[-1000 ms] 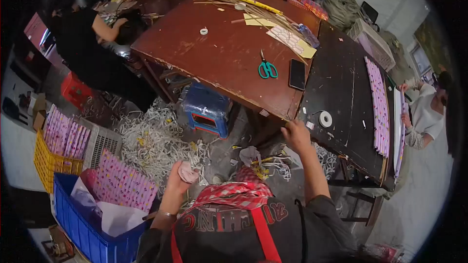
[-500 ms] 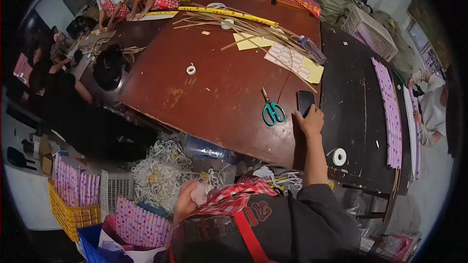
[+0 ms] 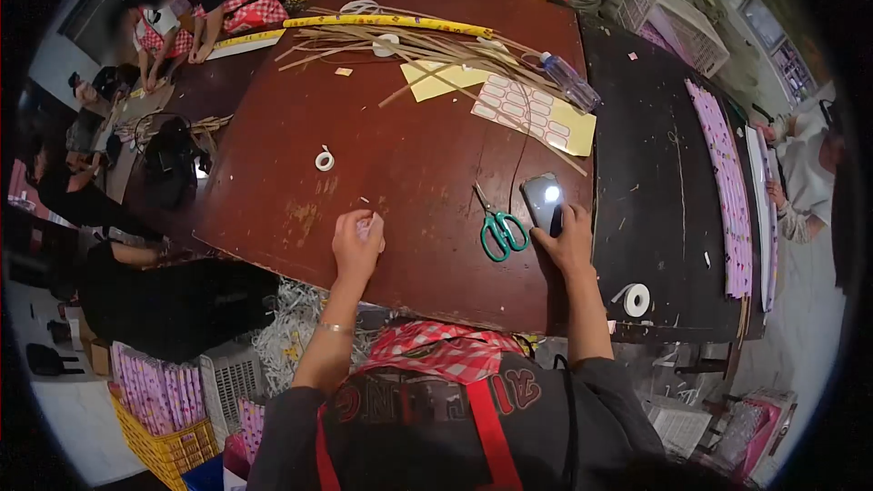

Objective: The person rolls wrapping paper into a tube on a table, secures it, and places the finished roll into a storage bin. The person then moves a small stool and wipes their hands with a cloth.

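Observation:
My left hand [image 3: 358, 241] is closed around a small crumpled pinkish-white piece [image 3: 365, 229] above the front of the brown table [image 3: 418, 255]. On the right, my right hand [image 3: 566, 238] grips the lower end of a dark phone [image 3: 543, 203], whose screen reflects a bright light. Between the hands lie scissors with teal handles [image 3: 501, 235], tips pointing away from me. A small white tape roll [image 3: 325, 160] is beyond my left hand. Farther back are a sheet of red-outlined labels [image 3: 514, 105] and thin brown strips [image 3: 427, 47].
Pink patterned rolls [image 3: 725, 191] and a larger white tape roll [image 3: 637, 300] lie on the black table [image 3: 637, 155]. A co-worker's hands [image 3: 775, 193] are at its right edge. A plastic bottle [image 3: 571, 82] lies at the back. Shredded strips [image 3: 296, 327] cover the floor.
My left hand has risen from near my lap to above the table with the crumpled piece. The phone now lies tilted left under my right hand. The camera view has shifted.

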Motion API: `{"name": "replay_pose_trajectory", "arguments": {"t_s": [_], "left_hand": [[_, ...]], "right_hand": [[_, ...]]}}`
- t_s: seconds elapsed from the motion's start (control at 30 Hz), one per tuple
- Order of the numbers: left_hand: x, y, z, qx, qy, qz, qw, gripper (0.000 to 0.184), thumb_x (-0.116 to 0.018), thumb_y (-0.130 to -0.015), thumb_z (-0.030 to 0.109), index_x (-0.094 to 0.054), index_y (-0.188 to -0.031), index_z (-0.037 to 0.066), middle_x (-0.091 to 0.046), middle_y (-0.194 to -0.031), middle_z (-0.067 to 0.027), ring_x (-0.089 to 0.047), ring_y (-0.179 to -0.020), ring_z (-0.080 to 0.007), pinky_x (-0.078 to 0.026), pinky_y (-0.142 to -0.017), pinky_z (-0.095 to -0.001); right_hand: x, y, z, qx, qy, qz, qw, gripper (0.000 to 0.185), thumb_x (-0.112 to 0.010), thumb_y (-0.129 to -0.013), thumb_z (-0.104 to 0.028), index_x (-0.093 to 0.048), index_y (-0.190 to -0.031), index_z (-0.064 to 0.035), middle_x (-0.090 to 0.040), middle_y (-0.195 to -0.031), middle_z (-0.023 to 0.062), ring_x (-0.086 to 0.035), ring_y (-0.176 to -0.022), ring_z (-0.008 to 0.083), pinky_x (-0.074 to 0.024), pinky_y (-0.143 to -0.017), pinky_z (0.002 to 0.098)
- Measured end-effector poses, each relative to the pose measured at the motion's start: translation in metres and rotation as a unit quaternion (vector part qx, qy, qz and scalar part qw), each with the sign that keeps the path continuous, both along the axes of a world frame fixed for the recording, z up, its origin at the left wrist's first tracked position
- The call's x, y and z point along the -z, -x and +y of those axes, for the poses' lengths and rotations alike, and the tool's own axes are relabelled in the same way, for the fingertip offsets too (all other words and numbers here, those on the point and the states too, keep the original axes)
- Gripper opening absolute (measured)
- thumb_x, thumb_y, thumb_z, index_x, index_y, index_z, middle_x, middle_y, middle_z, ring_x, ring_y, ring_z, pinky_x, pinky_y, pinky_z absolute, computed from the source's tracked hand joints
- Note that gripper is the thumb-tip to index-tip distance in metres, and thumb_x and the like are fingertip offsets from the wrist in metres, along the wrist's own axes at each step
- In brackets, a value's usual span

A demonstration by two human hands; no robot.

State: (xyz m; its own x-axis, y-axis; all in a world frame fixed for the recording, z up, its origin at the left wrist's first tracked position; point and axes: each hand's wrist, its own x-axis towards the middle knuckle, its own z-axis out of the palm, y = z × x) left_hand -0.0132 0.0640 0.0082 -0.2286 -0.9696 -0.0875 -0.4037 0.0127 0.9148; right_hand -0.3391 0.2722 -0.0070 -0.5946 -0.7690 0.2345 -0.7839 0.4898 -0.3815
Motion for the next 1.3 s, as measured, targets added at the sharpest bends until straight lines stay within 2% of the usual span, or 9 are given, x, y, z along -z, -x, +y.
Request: {"name": "replay_pose_trajectory", "arguments": {"t_s": [0.1,0.13,0.2,0.33,0.43,0.5,0.57,0.67,1.3], "left_hand": [[-0.009,0.019,-0.012,0.127,0.258,-0.083,0.954,0.047,-0.073,-0.08,0.029,-0.059,-0.117,0.003,-0.057,-0.115,-0.0185,-0.057,-0.105,-0.0334,-0.045,-0.093,-0.0421],[-0.004,0.017,-0.013,0.165,0.196,-0.084,0.963,0.053,-0.074,-0.078,0.029,-0.057,-0.122,0.005,-0.054,-0.121,-0.0202,-0.051,-0.115,-0.0369,-0.041,-0.099,-0.0442],[-0.002,0.008,-0.007,0.181,0.256,-0.121,0.942,0.054,-0.073,-0.079,0.029,-0.056,-0.124,0.005,-0.051,-0.127,-0.0217,-0.05,-0.117,-0.0388,-0.041,-0.099,-0.0447],[-0.019,-0.036,0.011,0.113,0.212,-0.099,0.966,0.046,-0.072,-0.08,0.023,-0.059,-0.12,0.005,-0.049,-0.131,-0.0212,-0.048,-0.119,-0.0386,-0.041,-0.099,-0.0435],[-0.027,-0.083,0.037,0.053,0.118,-0.015,0.991,0.033,-0.07,-0.082,0.012,-0.061,-0.111,0.001,-0.052,-0.125,-0.0192,-0.054,-0.111,-0.0333,-0.044,-0.094,-0.0394],[-0.01,-0.127,0.049,0.072,0.191,-0.071,0.976,0.027,-0.068,-0.084,0.012,-0.061,-0.107,-0.001,-0.056,-0.117,-0.0176,-0.057,-0.103,-0.0281,-0.046,-0.089,-0.0365],[0.014,-0.177,0.067,0.083,0.102,-0.079,0.988,0.022,-0.064,-0.091,0.015,-0.062,-0.11,0.004,-0.058,-0.116,-0.0141,-0.058,-0.104,-0.0279,-0.046,-0.09,-0.0393],[0.047,-0.219,0.097,0.058,0.056,-0.135,0.988,0.011,-0.068,-0.084,0.011,-0.067,-0.092,0.003,-0.062,-0.075,-0.008,-0.06,-0.072,-0.024,-0.049,-0.071,-0.035],[0.073,-0.257,0.092,0.296,0.008,-0.215,0.931,0.011,-0.067,-0.085,0.013,-0.067,-0.091,0.004,-0.063,-0.074,-0.0075,-0.06,-0.068,-0.0228,-0.049,-0.068,-0.035]], "right_hand": [[-0.006,-0.002,0.005,0.018,0.003,0.0,1.0,0.073,-0.081,-0.066,-0.036,-0.052,-0.124,-0.002,-0.05,-0.126,0.0234,-0.047,-0.114,0.0415,-0.0411,-0.097,0.0474],[-0.007,-0.003,0.004,0.022,-0.01,-0.01,1.0,0.073,-0.081,-0.066,-0.037,-0.052,-0.124,-0.0025,-0.05,-0.126,0.0232,-0.047,-0.114,0.0413,-0.0413,-0.097,0.0473],[-0.006,-0.004,0.003,0.026,-0.006,0.001,1.0,0.076,-0.081,-0.066,-0.037,-0.05,-0.126,-0.0031,-0.051,-0.125,0.0225,-0.047,-0.114,0.0407,-0.0416,-0.097,0.047],[-0.005,-0.001,0.0,0.034,-0.019,0.004,0.999,0.077,-0.081,-0.065,-0.037,-0.049,-0.127,-0.0035,-0.052,-0.124,0.0224,-0.048,-0.114,0.0403,-0.042,-0.096,0.0458],[-0.008,-0.001,-0.005,0.035,-0.016,-0.001,0.999,0.074,-0.081,-0.065,-0.037,-0.051,-0.125,-0.0046,-0.053,-0.124,0.0205,-0.048,-0.113,0.0392,-0.0422,-0.096,0.0453],[-0.012,-0.003,-0.003,0.042,-0.016,0.009,0.999,0.07,-0.078,-0.067,-0.035,-0.053,-0.123,-0.002,-0.054,-0.124,0.019,-0.049,-0.115,0.0366,-0.0417,-0.099,0.0425],[-0.012,-0.003,-0.002,0.034,-0.017,-0.007,0.999,0.069,-0.078,-0.066,-0.035,-0.053,-0.122,-0.0021,-0.054,-0.122,0.0183,-0.05,-0.115,0.0364,-0.0419,-0.098,0.0421],[-0.009,-0.002,-0.003,0.033,0.001,0.013,0.999,0.07,-0.078,-0.066,-0.035,-0.054,-0.123,-0.002,-0.055,-0.12,0.0181,-0.05,-0.114,0.0369,-0.0419,-0.098,0.0427],[-0.013,-0.01,0.003,0.033,-0.015,0.032,0.999,0.078,-0.08,-0.071,-0.033,-0.044,-0.133,-0.0015,-0.054,-0.126,0.0194,-0.049,-0.116,0.0391,-0.0381,-0.102,0.0451]]}}
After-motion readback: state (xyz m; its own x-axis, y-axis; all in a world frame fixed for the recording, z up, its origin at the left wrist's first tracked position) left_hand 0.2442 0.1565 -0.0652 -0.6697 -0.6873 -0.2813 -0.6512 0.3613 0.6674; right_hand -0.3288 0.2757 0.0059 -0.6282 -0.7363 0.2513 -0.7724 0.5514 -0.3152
